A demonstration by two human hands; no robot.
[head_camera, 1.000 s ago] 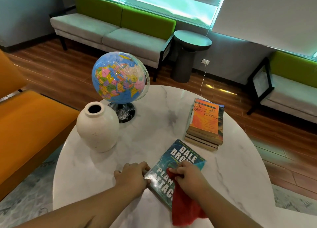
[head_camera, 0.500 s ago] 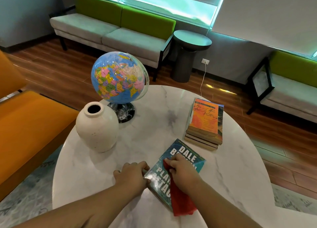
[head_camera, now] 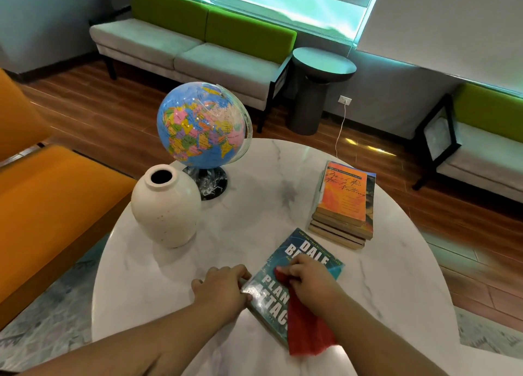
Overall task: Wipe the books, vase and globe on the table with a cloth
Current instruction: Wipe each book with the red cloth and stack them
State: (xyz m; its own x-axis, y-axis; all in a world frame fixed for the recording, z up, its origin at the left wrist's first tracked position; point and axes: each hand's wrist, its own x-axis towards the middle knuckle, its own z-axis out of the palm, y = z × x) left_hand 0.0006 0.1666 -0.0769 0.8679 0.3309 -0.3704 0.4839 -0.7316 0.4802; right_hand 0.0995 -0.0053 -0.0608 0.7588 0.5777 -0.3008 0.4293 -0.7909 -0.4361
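Brown wood planks covered the floor (head_camera: 107,115). Against the grey wall (head_camera: 42,16) stood a sofa (head_camera: 198,50) with pale grey seats and a green back, under a bright window (head_camera: 297,5); a white blind (head_camera: 452,16) hung to its right. Just right of the sofa stood a dark round side table (head_camera: 319,87). A white cable (head_camera: 341,132) ran from a wall socket (head_camera: 345,100) to the floor. A second green-backed seat (head_camera: 486,155) stood at the right, an orange seat (head_camera: 56,206) at the left. The round white marble desk (head_camera: 396,276) stood on a pale patterned rug (head_camera: 42,333).

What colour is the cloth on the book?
Red: the cloth lies on the book, clearest in the head view.
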